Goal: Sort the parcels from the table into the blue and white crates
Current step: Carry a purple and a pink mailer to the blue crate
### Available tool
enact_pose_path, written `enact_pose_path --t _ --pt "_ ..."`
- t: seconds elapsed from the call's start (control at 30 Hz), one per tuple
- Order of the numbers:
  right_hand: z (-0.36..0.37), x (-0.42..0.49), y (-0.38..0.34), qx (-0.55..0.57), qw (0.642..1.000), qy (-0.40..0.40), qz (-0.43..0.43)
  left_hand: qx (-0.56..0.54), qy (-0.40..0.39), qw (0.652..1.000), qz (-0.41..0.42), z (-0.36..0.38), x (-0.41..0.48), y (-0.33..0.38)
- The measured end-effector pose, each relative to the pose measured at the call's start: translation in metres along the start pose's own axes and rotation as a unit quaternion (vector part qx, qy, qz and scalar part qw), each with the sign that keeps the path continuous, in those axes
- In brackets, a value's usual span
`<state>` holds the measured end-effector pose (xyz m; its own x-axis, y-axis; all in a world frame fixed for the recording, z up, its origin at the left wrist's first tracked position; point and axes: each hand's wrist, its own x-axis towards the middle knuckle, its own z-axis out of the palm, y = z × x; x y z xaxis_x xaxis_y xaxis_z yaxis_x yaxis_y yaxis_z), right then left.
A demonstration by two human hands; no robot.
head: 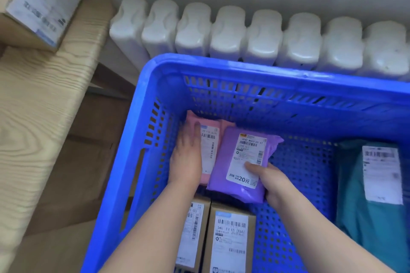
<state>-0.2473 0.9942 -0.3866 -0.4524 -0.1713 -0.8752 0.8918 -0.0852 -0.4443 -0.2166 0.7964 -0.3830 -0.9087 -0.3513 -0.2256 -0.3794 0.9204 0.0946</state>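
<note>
Near boxes: two cardboard boxes, one (193,235) left of the other (230,239), lie side by side, labels up, on the crate floor at the near end.
Right hand: right hand (274,182) grips the near right edge of the purple parcel (224,162), thumb on its label, fingers out of sight beneath.
Purple parcel: soft mailer inside the crate, label up, its left side overlapping the pink one; whether it lies flat on the floor cannot be told.
Left hand: left hand (187,155) lies flat with fingers straight on the pink parcel (210,139), holding nothing.
Pink parcel: soft mailer in the far left corner of the crate, label up.
Teal parcel: teal parcel (372,195) lies at the crate's right side, well apart from the rest.
Blue crate: blue crate (244,66) stands beside the table, against the radiator (266,37).
Table: table (44,117) is at the left, with one labelled box (42,6) on its far end.
White crate: not in view.
Progress: five parcels are in the blue crate, the purple one seemingly being placed; at least one box on the table is unsorted, so the task appears well along but unfinished.
</note>
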Motion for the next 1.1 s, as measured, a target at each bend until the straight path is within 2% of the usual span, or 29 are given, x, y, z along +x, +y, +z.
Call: enact_pose_path --t 0.03,0.1,0.2,0.27,0.47,0.8,0.93,1.0,1.1 --pt "-0.002 -0.001 0.000 0.000 1.000 0.001 0.003 0.026 0.020 0.998 0.049 0.004 -0.003 0.000" --pt "-0.007 -0.004 -0.001 0.004 1.000 0.005 0.008 0.076 -0.016 0.992 0.102 0.011 -0.010 0.003" --pt "-0.017 -0.008 -0.006 0.003 1.000 0.013 0.011 0.033 -0.090 0.994 0.051 0.017 -0.011 0.006" --pt "-0.023 -0.009 -0.009 0.000 1.000 0.016 0.007 0.040 -0.161 0.985 0.045 0.028 -0.009 0.001" --pt "-0.039 -0.001 -0.008 -0.012 1.000 0.025 -0.002 0.027 -0.230 0.973 0.023 0.036 0.001 0.003" --pt "-0.042 0.004 -0.001 -0.008 1.000 0.014 0.005 0.058 -0.240 0.969 0.011 0.024 0.002 0.018" --pt "-0.046 -0.019 -0.012 -0.018 1.000 0.009 -0.002 0.037 -0.201 0.979 0.003 0.000 -0.011 0.025" --pt "-0.048 -0.039 -0.019 -0.018 1.000 0.001 -0.010 0.016 -0.169 0.985 -0.007 -0.022 -0.023 0.032" --pt "-0.049 -0.076 -0.032 -0.011 1.000 0.000 -0.028 -0.079 -0.158 0.984 -0.036 -0.057 -0.048 0.048"
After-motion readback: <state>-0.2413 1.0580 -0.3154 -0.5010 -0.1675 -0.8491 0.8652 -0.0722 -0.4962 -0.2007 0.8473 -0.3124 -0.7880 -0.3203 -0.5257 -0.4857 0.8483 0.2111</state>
